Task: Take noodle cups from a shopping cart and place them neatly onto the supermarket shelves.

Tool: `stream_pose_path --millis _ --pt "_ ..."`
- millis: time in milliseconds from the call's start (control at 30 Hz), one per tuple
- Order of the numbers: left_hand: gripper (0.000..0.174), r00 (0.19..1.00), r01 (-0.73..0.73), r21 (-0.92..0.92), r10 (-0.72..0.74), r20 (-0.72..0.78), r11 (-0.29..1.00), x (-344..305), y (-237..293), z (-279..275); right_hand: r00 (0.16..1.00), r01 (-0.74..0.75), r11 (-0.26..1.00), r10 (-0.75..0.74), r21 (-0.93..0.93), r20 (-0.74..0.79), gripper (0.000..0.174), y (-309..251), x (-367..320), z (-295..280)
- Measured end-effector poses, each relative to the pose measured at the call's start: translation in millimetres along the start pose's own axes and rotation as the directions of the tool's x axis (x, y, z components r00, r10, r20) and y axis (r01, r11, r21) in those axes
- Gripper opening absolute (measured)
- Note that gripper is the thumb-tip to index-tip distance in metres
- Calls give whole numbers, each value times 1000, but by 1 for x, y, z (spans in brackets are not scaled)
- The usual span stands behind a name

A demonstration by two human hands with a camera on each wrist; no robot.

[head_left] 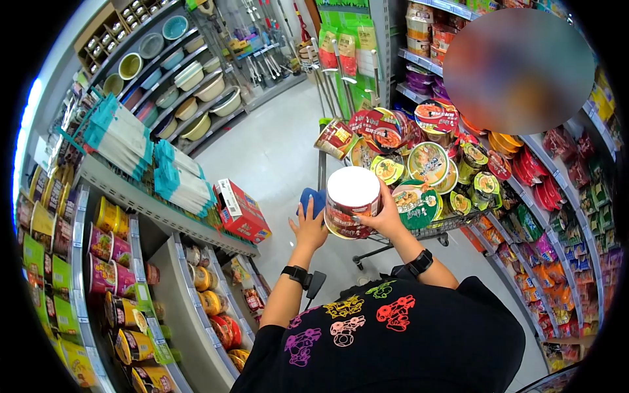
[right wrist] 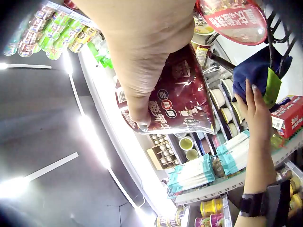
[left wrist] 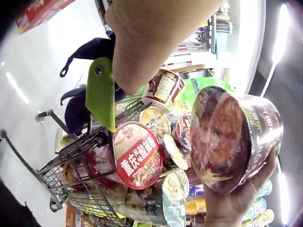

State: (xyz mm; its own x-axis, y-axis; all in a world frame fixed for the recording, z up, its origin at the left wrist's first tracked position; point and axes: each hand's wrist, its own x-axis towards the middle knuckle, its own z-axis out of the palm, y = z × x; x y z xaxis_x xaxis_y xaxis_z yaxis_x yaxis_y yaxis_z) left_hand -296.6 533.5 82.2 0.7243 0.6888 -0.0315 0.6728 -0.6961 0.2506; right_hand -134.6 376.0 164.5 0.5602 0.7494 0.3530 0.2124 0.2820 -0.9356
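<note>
A large dark red noodle tub (head_left: 352, 203) with a white end facing up is held in the right hand (head_left: 385, 216), whose thumb and fingers wrap its side; the left wrist view shows the tub (left wrist: 232, 137) above the cart's edge. The left hand (head_left: 309, 228) is beside it, not touching the tub, its fingers on a dark blue cloth item (right wrist: 253, 71) at the cart's handle end. That blue item has a green flap (left wrist: 100, 92). Noodle tubs and bowls (head_left: 427, 164) fill the cart (left wrist: 94, 156) in a heap.
Shelves of packaged food (head_left: 124, 281) stand at the left, with a red carton (head_left: 242, 213) at a shelf end. Basins (head_left: 190, 76) line the back shelves. Snack shelves (head_left: 557, 216) curve along the right, close to the cart. Pale floor (head_left: 262, 137) lies between.
</note>
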Motion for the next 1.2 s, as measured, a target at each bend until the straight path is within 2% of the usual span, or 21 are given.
stream_pose_path --millis 167,200,267,300,400,433,533,633,700,800,833,933,967,1033,1067,1100,1167,1200 --pt "47 998 -68 -29 68 -14 997 15 8 10 1000 16 1000 -16 -21 -27 102 5 -13 -5" --pt "42 947 -276 -98 253 -197 956 35 -20 56 1000 -3 1000 3 1 -15 103 2 -15 -7" --pt "40 918 -298 -48 272 -289 953 32 -10 51 999 -15 1000 15 1 -47 102 9 -21 -11" --pt "41 898 -324 101 340 -281 941 44 -23 73 998 -21 999 23 39 -54 101 0 -23 -11" --pt "44 947 -255 75 265 -184 964 43 -17 63 997 -37 999 36 -8 -66 99 -4 -30 -14" --pt "44 956 -241 -1 238 -172 970 44 -15 59 997 -18 999 16 -29 -69 98 -3 -31 -14" --pt "43 1000 1 -181 -2 -3 984 29 12 22 998 -11 1000 12 26 -68 96 -5 -37 -15" --pt "40 998 -16 -217 2 -66 976 17 21 9 995 -57 998 58 23 -78 97 -11 -40 -15" --pt "36 994 -31 -255 2 -112 966 10 29 -4 996 -28 1000 28 -8 -85 98 -4 -40 -15" --pt "35 941 -184 -382 50 -336 906 14 17 11 995 -15 1000 14 -12 -95 102 -3 -37 -13" --pt "32 899 -227 -333 66 -432 915 10 21 -1 996 -12 1000 11 -12 -89 104 -6 -35 -13" --pt "29 891 -332 -604 30 -453 725 6 23 -27 996 31 999 -34 -33 -88 107 -19 -29 -10" --pt "27 850 -355 -567 4 -527 744 -2 28 -39 994 53 997 -57 -47 -90 105 -25 -28 -8" --pt "27 867 -367 -742 -83 -492 561 -15 38 -76 990 92 994 -98 -61 -102 104 -32 -25 -5" --pt "27 871 -374 -806 -125 -475 458 -21 42 -100 990 108 994 -106 9 -98 103 -37 -22 -3" --pt "30 837 -451 -777 -95 -539 438 -31 52 -132 989 91 993 -82 74 -120 102 -31 -21 -2" --pt "43 816 -569 -811 -23 -577 136 -46 63 -185 992 37 979 -12 201 -124 99 -34 -18 3" --pt "47 760 -646 -763 89 -644 -9 -58 74 -217 994 44 976 -20 211 -112 97 -28 -15 4"
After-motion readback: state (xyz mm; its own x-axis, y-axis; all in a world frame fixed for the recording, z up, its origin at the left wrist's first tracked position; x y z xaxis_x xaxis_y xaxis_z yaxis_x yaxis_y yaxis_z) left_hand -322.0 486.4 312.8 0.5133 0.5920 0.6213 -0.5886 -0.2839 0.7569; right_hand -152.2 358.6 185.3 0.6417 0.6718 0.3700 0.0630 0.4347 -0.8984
